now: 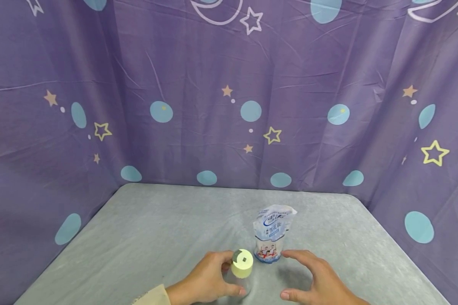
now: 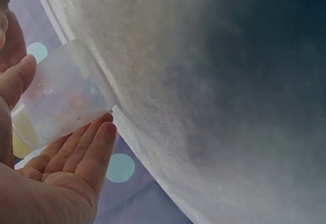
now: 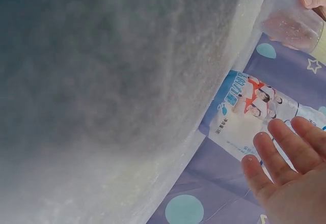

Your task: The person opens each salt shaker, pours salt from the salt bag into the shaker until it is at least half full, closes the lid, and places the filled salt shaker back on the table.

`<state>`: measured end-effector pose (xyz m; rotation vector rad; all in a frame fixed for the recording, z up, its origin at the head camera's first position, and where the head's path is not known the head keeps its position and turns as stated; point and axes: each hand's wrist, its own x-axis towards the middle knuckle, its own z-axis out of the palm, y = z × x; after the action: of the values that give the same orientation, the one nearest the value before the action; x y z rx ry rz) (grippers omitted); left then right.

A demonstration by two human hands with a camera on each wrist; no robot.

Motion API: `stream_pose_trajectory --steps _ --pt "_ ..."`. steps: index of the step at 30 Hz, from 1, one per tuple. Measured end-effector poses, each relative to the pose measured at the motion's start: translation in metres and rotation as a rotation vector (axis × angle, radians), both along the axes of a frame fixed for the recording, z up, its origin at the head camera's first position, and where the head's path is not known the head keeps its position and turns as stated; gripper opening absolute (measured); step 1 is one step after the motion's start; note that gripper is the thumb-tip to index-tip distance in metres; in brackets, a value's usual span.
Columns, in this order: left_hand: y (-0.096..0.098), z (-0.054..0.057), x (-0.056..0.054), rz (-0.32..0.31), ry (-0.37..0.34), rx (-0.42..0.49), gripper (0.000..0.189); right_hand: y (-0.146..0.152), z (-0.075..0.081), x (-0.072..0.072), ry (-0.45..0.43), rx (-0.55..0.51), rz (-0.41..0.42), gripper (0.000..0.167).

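My left hand [image 1: 210, 277] is around a clear plastic seasoning jar [image 2: 71, 94] with a pale yellow lid [image 1: 242, 263], thumb on one side and fingers on the other. The jar stands upright on the table. Behind it and to the right, a white and blue salt pouch [image 1: 271, 237] stands with its top crumpled. Spread beside that pouch, my right hand [image 1: 314, 277] holds nothing, its thumb and forefinger apart. In the right wrist view, the fingers [image 3: 280, 152] stretch in front of the pouch; whether they touch it I cannot tell.
A grey cloth-covered table [image 1: 168, 224] lies under everything. Purple curtains [image 1: 198, 84] with stars and blue dots hang along the back and both sides of it.
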<state>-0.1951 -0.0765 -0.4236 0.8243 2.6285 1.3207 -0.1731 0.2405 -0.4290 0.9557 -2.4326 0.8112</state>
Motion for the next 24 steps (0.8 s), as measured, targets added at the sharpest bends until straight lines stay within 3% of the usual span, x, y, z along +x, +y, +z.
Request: stream_pose_trajectory --steps 24 --pt "0.004 0.001 -0.002 -0.008 -0.017 -0.019 0.05 -0.017 0.004 -0.003 0.012 -0.044 0.04 0.074"
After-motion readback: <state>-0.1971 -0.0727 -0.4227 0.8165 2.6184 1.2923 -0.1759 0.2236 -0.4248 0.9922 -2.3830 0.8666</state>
